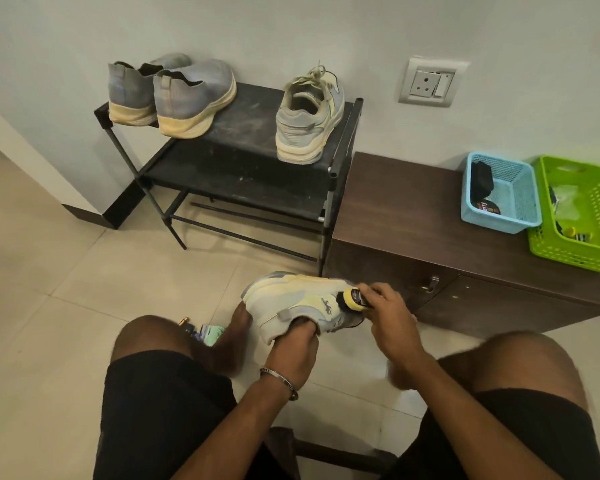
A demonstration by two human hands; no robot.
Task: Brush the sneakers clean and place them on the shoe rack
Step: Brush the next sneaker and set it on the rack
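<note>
A pale grey and cream sneaker (291, 303) is held low between my knees, lying on its side. My left hand (297, 344) reaches into its opening and grips it from inside. My right hand (390, 317) holds a small brush (355, 299) with a yellow pad, pressed against the sneaker's heel side. Its matching sneaker (309, 116) stands on the top shelf of the black shoe rack (243, 161), heel toward me. A pair of grey knit sneakers (174, 95) sits at the rack's left end.
A dark wooden cabinet (413, 216) stands right of the rack, carrying a blue basket (503, 192) and a green basket (579, 213). A small object (205, 332) lies on the tiled floor by my left knee. A wall socket (430, 83) is above the cabinet.
</note>
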